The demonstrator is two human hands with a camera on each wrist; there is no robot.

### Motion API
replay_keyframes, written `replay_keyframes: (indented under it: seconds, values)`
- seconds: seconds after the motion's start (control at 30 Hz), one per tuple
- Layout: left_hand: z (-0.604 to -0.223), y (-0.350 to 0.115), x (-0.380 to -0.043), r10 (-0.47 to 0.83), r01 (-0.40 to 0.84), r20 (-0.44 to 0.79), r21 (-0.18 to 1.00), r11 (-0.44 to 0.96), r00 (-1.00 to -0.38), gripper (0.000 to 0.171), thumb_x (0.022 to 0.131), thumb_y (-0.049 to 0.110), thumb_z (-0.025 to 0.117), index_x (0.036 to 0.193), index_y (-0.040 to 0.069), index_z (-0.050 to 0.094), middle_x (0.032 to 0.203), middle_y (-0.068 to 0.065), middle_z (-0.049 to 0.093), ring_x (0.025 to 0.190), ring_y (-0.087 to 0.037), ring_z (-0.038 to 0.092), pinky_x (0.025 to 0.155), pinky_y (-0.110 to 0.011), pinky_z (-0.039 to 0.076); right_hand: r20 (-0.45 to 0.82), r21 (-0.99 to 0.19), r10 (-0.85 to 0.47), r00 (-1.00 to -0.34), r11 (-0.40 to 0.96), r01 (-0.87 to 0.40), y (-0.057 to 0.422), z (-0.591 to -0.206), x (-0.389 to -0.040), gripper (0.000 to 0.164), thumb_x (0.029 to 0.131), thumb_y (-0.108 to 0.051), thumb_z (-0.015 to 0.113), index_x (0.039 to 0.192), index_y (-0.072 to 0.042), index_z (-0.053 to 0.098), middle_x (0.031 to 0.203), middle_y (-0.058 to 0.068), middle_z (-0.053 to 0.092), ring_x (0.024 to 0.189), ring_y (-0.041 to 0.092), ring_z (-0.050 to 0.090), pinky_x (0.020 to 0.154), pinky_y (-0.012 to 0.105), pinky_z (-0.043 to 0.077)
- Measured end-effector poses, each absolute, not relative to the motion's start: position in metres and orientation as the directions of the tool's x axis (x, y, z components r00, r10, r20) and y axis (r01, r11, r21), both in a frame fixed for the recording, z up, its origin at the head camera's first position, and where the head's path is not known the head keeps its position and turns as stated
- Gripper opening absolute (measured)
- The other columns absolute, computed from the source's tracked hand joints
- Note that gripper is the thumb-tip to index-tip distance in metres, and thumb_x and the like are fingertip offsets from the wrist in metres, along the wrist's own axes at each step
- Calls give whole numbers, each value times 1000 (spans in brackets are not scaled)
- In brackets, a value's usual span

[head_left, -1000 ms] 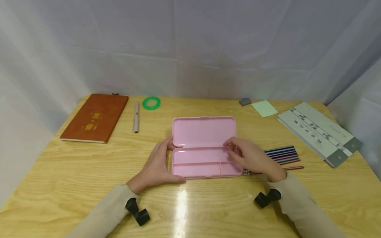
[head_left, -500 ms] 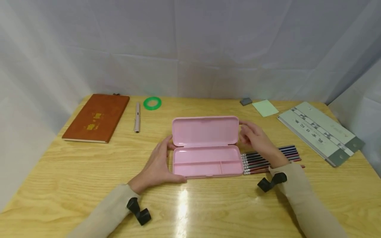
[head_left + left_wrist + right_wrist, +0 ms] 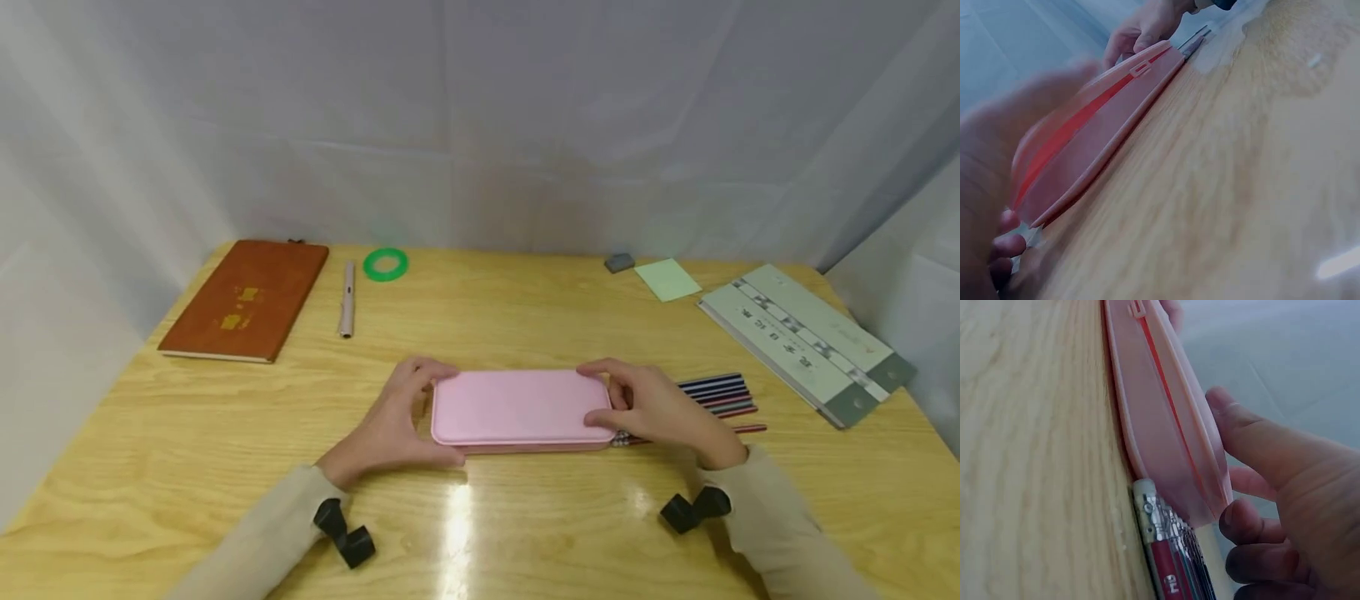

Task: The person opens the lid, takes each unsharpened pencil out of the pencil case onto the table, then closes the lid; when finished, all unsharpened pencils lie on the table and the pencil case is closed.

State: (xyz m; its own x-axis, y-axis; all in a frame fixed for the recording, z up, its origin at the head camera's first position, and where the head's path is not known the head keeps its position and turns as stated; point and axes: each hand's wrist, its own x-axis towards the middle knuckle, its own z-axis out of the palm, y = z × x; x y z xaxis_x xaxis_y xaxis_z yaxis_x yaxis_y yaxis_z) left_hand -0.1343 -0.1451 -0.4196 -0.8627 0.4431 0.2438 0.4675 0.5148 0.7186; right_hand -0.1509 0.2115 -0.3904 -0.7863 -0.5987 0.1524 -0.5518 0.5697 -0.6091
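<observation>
A pink pencil case (image 3: pixel 521 408) lies on the table with its lid folded down. Both wrist views show a thin reddish gap between lid and base, with a small clasp (image 3: pixel 1140 68) on the front side. My left hand (image 3: pixel 397 417) spans the case's left end, thumb at the front and fingers at the back corner. At the other end, my right hand (image 3: pixel 652 408) grips the lid, its thumb on top near the front and its index finger at the back corner. Several pencils (image 3: pixel 1169 550) lie against the right end, eraser ends toward the case, partly hidden beneath my right hand.
At the back left are a brown notebook (image 3: pixel 247 300), a pen (image 3: pixel 347 300) and a green tape ring (image 3: pixel 386 264). A grey eraser (image 3: pixel 619 262), pale green sticky notes (image 3: pixel 667 279) and a grey-green notebook (image 3: pixel 806 342) lie toward the back right.
The lid, standing open before, has swung down over the base. My right hand went from the case's inside to the raised lid's edge, then forward and down with it. My left hand stayed at the left end.
</observation>
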Motion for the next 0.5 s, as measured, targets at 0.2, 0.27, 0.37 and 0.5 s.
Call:
replay_keyframes:
  seconds: [0.2, 0.27, 0.37, 0.5]
  values:
    - [-415, -151, -140, 395, 428, 238, 744, 513, -887, 55, 74, 35, 82, 124, 21, 64, 122, 0, 52, 111, -17, 45, 93, -41, 41, 197, -642, -594, -780, 523, -560, 203, -391, -155, 48, 81, -21, 77, 123, -3, 62, 61, -13, 44, 49, -4, 36, 48, 20, 39]
    - [-414, -152, -140, 368, 410, 239, 753, 514, -899, 55, 71, 34, 85, 121, 20, 66, 118, 1, 53, 107, -15, 46, 91, -39, 40, 198, -640, -595, -779, 523, -562, 200, -390, -156, 49, 81, -22, 76, 123, -3, 61, 61, -13, 44, 49, -4, 36, 48, 20, 39]
    - [-413, -150, -138, 350, 389, 230, 771, 505, -908, 57, 67, 32, 87, 119, 19, 67, 116, 2, 54, 105, -14, 46, 90, -38, 40, 172, -639, -592, -787, 541, -547, 199, -390, -153, 50, 82, -23, 75, 126, -2, 60, 62, -14, 44, 51, -4, 35, 49, 20, 38]
    - [-415, -145, -134, 354, 376, 212, 778, 503, -911, 59, 67, 34, 87, 119, 19, 67, 115, 3, 54, 105, -13, 46, 91, -35, 41, 156, -633, -593, -790, 554, -541, 202, -390, -146, 52, 83, -22, 74, 127, -1, 58, 62, -15, 43, 51, -5, 33, 49, 19, 36]
